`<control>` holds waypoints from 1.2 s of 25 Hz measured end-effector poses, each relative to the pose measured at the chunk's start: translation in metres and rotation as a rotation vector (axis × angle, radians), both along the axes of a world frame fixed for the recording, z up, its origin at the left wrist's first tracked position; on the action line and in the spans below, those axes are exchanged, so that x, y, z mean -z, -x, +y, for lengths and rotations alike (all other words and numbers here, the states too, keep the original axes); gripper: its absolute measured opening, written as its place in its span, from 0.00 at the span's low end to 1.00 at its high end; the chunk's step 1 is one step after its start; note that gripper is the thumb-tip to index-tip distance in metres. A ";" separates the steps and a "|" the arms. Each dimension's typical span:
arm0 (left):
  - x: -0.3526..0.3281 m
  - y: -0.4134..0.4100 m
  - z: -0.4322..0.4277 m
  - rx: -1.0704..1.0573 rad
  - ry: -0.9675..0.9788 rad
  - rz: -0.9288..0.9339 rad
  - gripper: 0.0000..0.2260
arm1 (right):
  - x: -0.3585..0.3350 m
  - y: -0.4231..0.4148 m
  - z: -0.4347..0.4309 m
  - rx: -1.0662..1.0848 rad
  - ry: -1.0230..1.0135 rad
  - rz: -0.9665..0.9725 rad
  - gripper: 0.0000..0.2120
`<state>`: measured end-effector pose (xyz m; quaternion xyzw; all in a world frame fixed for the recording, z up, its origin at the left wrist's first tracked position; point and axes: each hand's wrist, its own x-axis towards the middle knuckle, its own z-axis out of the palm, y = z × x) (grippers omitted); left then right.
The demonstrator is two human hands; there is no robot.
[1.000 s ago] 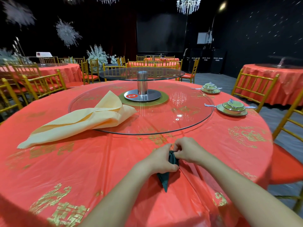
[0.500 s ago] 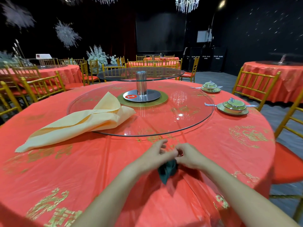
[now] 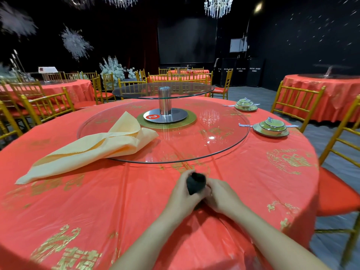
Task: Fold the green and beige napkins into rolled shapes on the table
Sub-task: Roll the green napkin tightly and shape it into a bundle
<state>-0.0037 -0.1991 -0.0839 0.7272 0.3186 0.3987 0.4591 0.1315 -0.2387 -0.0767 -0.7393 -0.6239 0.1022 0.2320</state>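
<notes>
step: rolling the green napkin (image 3: 195, 183), likely late in the roll, since it is already a compact bundle
left hand (image 3: 182, 194): fingers curled round the bundle's left side, gripping it
right hand (image 3: 222, 193): closed on the bundle's lower right side; fingertips hidden
do it well: keep the turns tight, hold the loose end pinned with one hand, and set it down on the surface (image 3: 116, 201) only when it holds its shape
beige napkin (image 3: 87, 151): matte cloth with zigzag-cut edges in a loose long fold, unrolled; far end lies on the glass, near end on the surface, well apart from the hands
green napkin look: very dark, soft, rounded top, just short of the glass rim
turntable (image 3: 224, 149): clear round glass, glossy, metal post at centre
surface cover: thin shiny red sheet, wrinkled, gold print
covered bowls (image 3: 271, 127): green glazed, lidded, on plates, far right
</notes>
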 end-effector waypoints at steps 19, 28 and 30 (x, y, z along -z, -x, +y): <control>0.000 0.031 -0.033 -0.089 -1.287 0.437 0.19 | -0.001 0.028 -0.022 0.138 0.021 0.079 0.08; 0.003 0.037 0.001 -0.111 -1.271 0.787 0.27 | 0.001 0.033 -0.027 0.195 -0.024 0.109 0.16; 0.010 0.039 0.003 -0.047 -1.166 0.715 0.30 | 0.002 0.034 -0.027 0.195 -0.029 0.079 0.14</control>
